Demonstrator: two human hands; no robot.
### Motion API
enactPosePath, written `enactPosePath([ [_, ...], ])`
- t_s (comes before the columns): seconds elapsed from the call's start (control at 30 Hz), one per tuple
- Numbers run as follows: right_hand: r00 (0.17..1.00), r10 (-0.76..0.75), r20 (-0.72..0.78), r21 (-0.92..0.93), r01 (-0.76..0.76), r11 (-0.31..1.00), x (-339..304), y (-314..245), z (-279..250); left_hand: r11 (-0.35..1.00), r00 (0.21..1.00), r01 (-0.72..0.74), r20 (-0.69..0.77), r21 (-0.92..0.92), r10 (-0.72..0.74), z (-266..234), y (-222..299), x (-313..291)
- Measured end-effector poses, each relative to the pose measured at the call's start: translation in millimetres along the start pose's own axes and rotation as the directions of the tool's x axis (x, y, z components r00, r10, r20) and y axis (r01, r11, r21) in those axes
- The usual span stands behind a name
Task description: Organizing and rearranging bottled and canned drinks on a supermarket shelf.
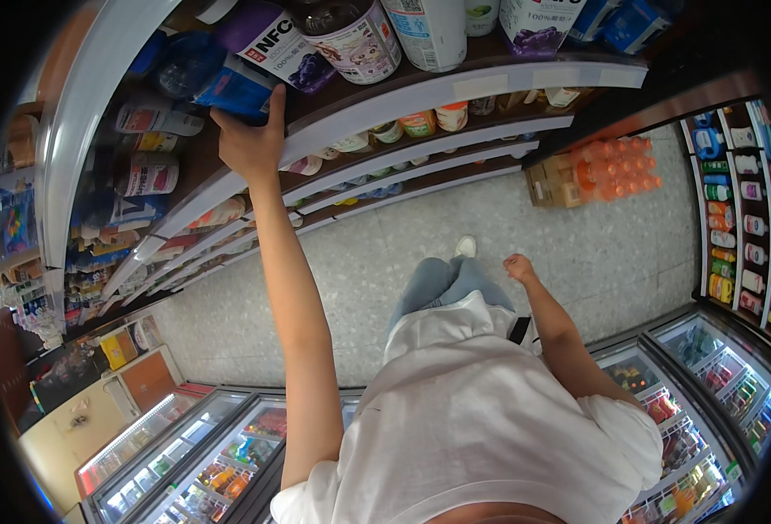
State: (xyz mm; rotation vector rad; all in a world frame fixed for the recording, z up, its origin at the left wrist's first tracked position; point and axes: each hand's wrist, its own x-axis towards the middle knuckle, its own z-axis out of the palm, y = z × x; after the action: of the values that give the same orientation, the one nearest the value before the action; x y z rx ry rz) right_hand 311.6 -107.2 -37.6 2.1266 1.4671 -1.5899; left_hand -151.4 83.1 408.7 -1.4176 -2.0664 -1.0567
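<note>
One dark bottle (351,44) has two purple-labelled bottles (288,48), one on either side of it, and one blue-labelled bottle (239,87) to its left; lower than it, two hands (253,150), one white shoe (465,247).

Light even, moderately bright; glass-door coolers (220,467) glow at four and seven o'clock. Fisheye distortion; shelf edge (56,148) bowed at ten.
</note>
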Motion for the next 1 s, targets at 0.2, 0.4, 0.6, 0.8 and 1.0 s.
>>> enactPosePath([
  [0.2, 0.997, 0.018, 0.079, 0.023, -0.02, 1.0, -22.1, -41.1, -3.9, 0.998, 1.0, 0.003, -0.019, 0.062, -0.001, -5.6, -11.3, -3.3],
  [0.4, 0.999, -0.008, 0.034, -0.058, 0.01, 0.998, -10.4, -30.7, -11.0, 0.998, 1.0, 0.002, -0.028, 0.056, -0.001, -5.3, -5.8, -3.3],
  [0.6, 1.0, -0.013, 0.021, -0.044, 0.014, 0.999, -3.5, -27.3, -8.4, 0.999, 0.999, 0.006, -0.034, 0.033, -0.005, -6.2, -4.7, -3.3],
  [0.8, 0.998, -0.042, 0.036, 0.062, 0.04, 0.997, -7.4, -32.6, -3.8, 0.998, 0.998, 0.056, -0.014, 0.023, -0.055, -9.6, -4.8, -4.2],
  [1.0, 0.996, -0.083, -0.039, 0.056, 0.085, 0.995, -7.0, -14.3, -14.2, 0.997, 0.998, 0.042, -0.04, 0.072, -0.039, -5.4, -0.3, -3.4],
])
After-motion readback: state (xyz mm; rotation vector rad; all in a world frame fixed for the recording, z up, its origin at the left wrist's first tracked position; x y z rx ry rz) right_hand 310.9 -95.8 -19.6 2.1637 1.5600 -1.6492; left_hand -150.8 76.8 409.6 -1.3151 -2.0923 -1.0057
